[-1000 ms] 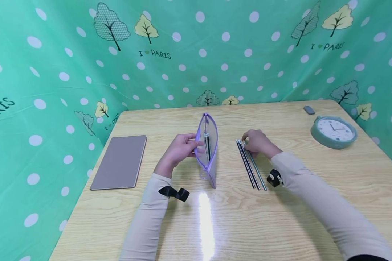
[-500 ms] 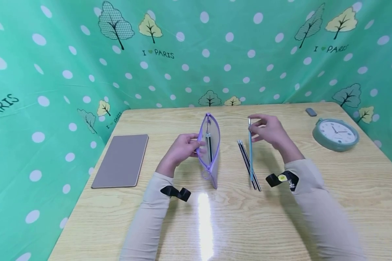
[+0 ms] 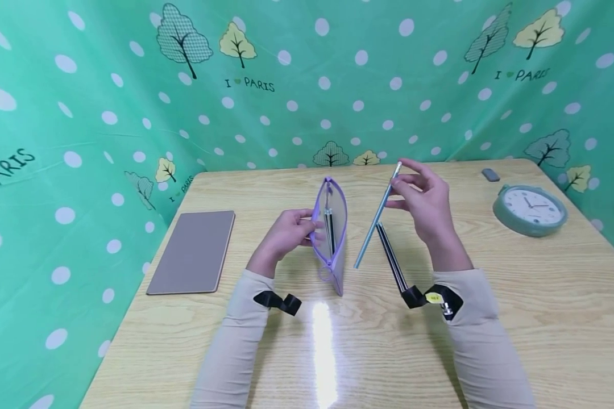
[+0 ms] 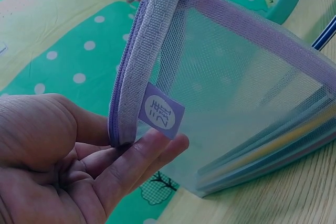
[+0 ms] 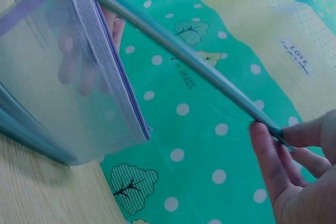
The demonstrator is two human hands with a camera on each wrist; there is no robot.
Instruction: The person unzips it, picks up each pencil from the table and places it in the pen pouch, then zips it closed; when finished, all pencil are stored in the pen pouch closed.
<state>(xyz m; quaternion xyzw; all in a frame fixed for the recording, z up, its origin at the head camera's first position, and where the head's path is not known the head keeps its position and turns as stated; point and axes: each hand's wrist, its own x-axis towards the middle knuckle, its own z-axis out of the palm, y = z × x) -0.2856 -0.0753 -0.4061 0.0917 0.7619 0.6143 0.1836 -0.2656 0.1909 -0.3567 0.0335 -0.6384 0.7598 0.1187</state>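
My left hand [image 3: 286,234] pinches the side edge of a mesh zip pencil pouch [image 3: 339,271] with a purple rim, which stands with its mouth spread. Through the netting in the left wrist view, several pencils [image 4: 262,148] lie along the bottom; a lilac label [image 4: 161,111] sits by my fingertips. Raised above the table, my right hand [image 3: 430,201] pinches a blue pencil [image 3: 372,225] near its white-tipped upper end. The pencil slants down toward the pouch, and its lower end overlaps the pouch's top edge in the right wrist view. Dark pencils [image 3: 391,253] lie on the table below my right hand.
A grey notebook [image 3: 191,253] lies at the left of the wooden table [image 3: 389,352]. Toward the right stand a round green clock [image 3: 529,210] and a small grey block [image 3: 490,174] near the back edge. A green dotted curtain [image 3: 286,85] hangs behind.
My right hand has picked the blue pencil up from beside the dark ones, raised it and tilted its lower end left toward the pouch. My left hand keeps its hold.
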